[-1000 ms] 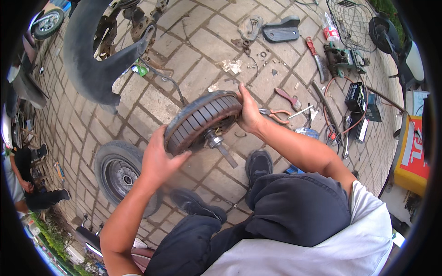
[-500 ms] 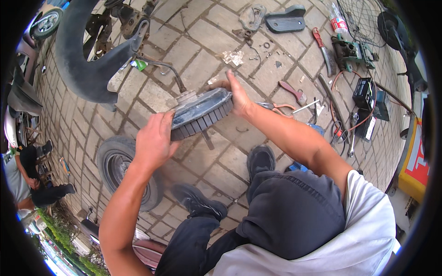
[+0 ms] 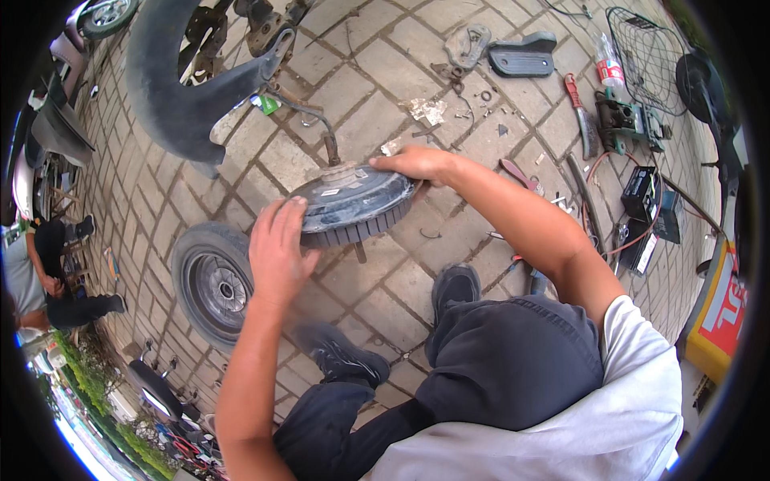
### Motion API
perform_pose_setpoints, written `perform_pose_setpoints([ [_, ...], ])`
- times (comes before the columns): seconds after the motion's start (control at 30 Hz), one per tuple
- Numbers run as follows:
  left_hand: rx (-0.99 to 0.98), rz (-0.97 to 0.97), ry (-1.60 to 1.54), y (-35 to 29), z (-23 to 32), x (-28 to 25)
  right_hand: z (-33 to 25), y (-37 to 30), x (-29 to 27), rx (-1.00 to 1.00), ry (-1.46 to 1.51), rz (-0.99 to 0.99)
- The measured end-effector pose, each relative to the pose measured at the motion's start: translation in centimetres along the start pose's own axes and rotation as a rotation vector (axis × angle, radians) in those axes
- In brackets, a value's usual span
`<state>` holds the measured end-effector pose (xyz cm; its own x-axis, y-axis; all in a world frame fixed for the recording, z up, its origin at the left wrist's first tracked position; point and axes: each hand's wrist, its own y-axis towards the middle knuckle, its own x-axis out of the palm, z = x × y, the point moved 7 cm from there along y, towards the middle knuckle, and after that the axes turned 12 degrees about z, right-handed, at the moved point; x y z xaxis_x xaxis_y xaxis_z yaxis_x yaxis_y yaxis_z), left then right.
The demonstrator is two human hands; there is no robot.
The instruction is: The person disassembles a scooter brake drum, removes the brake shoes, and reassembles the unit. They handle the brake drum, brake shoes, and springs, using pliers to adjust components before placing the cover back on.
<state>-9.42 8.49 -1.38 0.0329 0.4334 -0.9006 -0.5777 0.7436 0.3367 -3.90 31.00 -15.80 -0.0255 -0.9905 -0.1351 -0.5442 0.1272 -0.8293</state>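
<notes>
A dark round hub motor part [image 3: 345,204] is held tilted in front of me, with a ribbed rim along its lower edge and a cable rising from its centre. My left hand [image 3: 278,248] is against its left edge, fingers up on the cover and thumb lower by the rim. My right hand [image 3: 417,167] grips the far right edge, thumb on top and the other fingers mostly hidden beneath. Below my left hand, a wheel with a tyre [image 3: 212,284] lies on the paving, its hub facing up.
A large dark curved fender [image 3: 172,112] and metal frame parts stand at the far left. Rightward lie a footrest [image 3: 521,56], a red-handled knife [image 3: 579,108], a green metal vise [image 3: 630,120], black boxes [image 3: 640,194] and a wire basket [image 3: 646,60]. A seated person [image 3: 52,272] is at the left.
The motor part has tipped so more of its cover shows. My right hand has shifted from its side edge to over its top. My view has also moved slightly.
</notes>
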Motion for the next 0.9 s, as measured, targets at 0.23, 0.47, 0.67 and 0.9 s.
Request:
perform_pose_setpoints([
  [0.23,-1.275,-0.124,-0.753,-7.3,-6.2,4.4,4.5,1.6,3.9,0.215,0.552,-0.288],
  [0.47,-1.784,-0.063,-1.315,-9.7,-8.7,8.3,4.4,-0.9,7.8,0.181,0.619,-0.120],
  [0.67,-1.563,0.078,-1.400,-8.0,-6.9,7.7,2.7,-3.4,4.5,-0.152,0.612,0.122],
  [0.9,-1.262,0.170,-1.646,-3.2,-6.8,8.1,-4.2,-6.6,-1.3,-0.589,0.463,0.288],
])
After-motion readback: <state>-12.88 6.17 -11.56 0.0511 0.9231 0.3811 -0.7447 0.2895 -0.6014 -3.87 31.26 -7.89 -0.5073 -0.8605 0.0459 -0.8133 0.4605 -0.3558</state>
